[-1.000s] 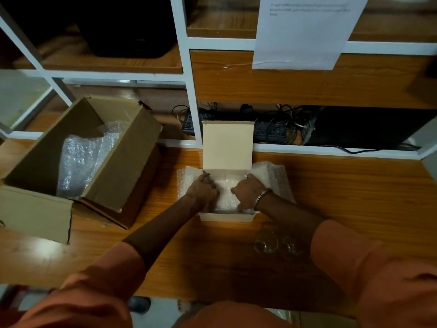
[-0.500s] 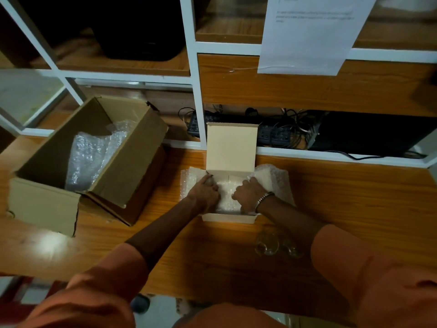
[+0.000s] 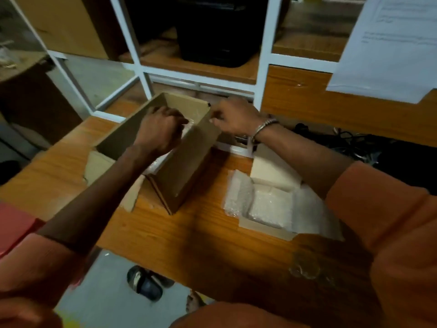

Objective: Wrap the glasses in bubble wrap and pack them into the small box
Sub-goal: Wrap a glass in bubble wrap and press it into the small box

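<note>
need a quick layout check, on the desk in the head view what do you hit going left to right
large cardboard box with the left hand reaching in → right hand at its far corner → small box lined with bubble wrap → glasses

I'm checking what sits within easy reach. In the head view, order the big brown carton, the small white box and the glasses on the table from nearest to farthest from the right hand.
1. Big brown carton: the right hand is at its far right rim.
2. Small white box: nearer the person, lined with bubble wrap.
3. Glasses: by the table's near edge, farthest.
</note>
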`<state>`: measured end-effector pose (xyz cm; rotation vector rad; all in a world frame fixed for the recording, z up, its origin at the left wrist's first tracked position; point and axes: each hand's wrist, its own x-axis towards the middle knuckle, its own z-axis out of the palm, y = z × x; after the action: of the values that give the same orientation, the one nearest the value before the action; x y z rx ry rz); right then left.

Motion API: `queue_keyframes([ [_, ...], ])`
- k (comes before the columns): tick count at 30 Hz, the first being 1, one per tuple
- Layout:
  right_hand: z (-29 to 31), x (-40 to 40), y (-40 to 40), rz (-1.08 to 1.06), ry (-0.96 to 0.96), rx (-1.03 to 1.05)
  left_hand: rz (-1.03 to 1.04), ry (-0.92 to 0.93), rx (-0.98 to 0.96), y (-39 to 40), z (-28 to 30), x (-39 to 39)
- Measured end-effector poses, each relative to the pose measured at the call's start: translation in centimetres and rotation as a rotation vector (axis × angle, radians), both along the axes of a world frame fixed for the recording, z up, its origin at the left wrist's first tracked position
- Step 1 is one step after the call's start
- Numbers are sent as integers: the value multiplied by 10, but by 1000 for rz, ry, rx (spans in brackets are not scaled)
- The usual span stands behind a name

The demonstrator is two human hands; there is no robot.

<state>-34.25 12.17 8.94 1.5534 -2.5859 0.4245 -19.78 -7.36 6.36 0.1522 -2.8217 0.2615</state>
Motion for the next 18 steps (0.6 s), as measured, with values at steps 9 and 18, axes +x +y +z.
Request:
queue_keyframes([
  [9, -27, 37, -158, 51, -146, 220, 272, -101, 146, -96, -1, 95],
  [18, -33, 26, -183, 108, -368, 173, 162, 19, 544, -112, -17, 74],
])
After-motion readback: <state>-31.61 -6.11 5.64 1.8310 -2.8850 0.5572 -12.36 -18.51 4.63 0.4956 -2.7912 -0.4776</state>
